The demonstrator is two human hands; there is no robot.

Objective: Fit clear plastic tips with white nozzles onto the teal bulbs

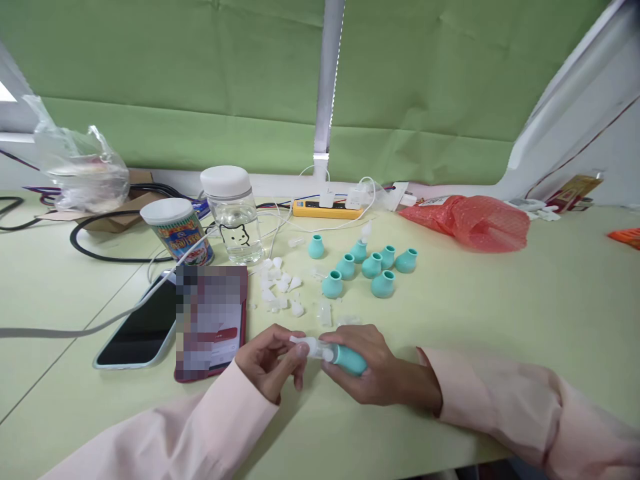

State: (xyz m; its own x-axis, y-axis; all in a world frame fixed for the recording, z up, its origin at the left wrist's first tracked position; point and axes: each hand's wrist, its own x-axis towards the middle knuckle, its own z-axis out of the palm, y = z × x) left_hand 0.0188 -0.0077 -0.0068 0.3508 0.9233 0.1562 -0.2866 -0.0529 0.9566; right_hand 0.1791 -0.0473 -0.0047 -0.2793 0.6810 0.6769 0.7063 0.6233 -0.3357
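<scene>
My right hand [373, 363] is wrapped round a turquoise rubber squeeze bulb [351, 360], which lies sideways with its neck to the left. A clear tube piece joins the bulb to a white pointed nozzle tip [311, 346]. My left hand [274, 360] pinches that nozzle tip between thumb and fingers. Beyond my hands stand several more turquoise bulbs [372, 265], mostly with open necks upward; one at the back has a whitish piece in its neck. Left of them lies a loose heap of small white tips [283, 283], with clear tube pieces [325, 313] nearby.
Two phones lie at left, one black-screened [143, 327], one in a dark red case [245, 320]. Behind them stand a noodle cup [180, 230] and a water bottle [237, 227]. A yellow power strip [327, 213], red bubble wrap [490, 223] and a plastic bag [83, 173] line the back.
</scene>
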